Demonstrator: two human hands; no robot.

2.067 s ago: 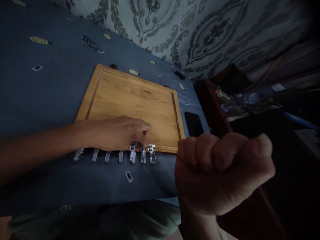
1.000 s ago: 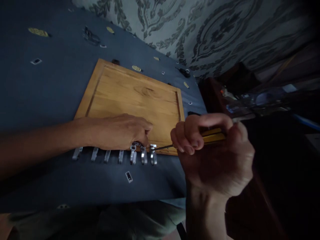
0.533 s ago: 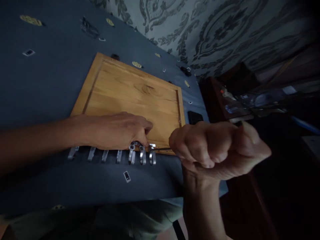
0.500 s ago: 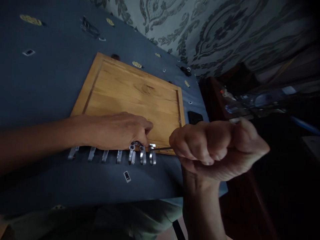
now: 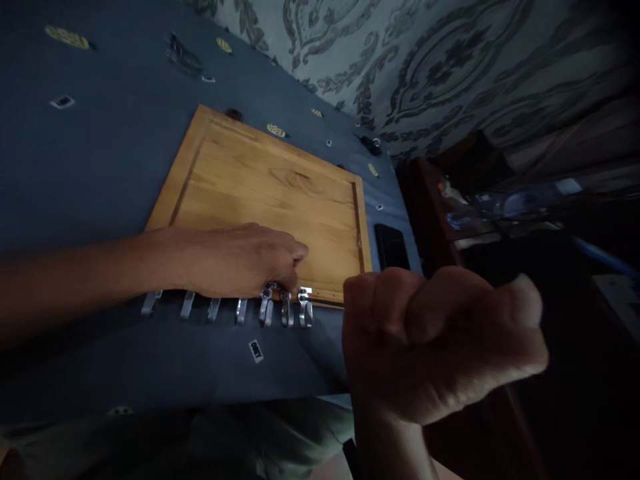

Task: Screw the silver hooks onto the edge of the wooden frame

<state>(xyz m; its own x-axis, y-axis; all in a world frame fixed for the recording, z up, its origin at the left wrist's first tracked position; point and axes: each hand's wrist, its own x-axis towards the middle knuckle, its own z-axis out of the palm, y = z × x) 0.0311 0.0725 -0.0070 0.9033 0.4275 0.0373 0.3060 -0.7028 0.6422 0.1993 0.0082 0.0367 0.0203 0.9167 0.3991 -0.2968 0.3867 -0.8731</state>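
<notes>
A framed wooden board (image 5: 270, 183) lies on the blue cloth. Along its near edge sits a row of metal hooks (image 5: 265, 310), several of them jutting past the edge toward me. My left hand (image 5: 245, 260) reaches across the board with curled fingers, gripping the near edge beside the hooks; its fingertips are partly hidden. To the right of the last hook (image 5: 305, 308), my right hand (image 5: 440, 340) is raised in a closed fist, around a screwdriver whose thin shaft showed earlier. The tool is hidden behind the fist now.
A black phone (image 5: 391, 247) lies right of the board. Keys (image 5: 371, 144) rest near the patterned wall (image 5: 340, 53), and a dark object (image 5: 183, 57) is at the back left. A plastic bottle (image 5: 515, 203) lies on dark furniture at right.
My right fist has moved slightly down and turned, and the thin shaft that reached the last hook is out of sight. The left hand stays at the board's edge.
</notes>
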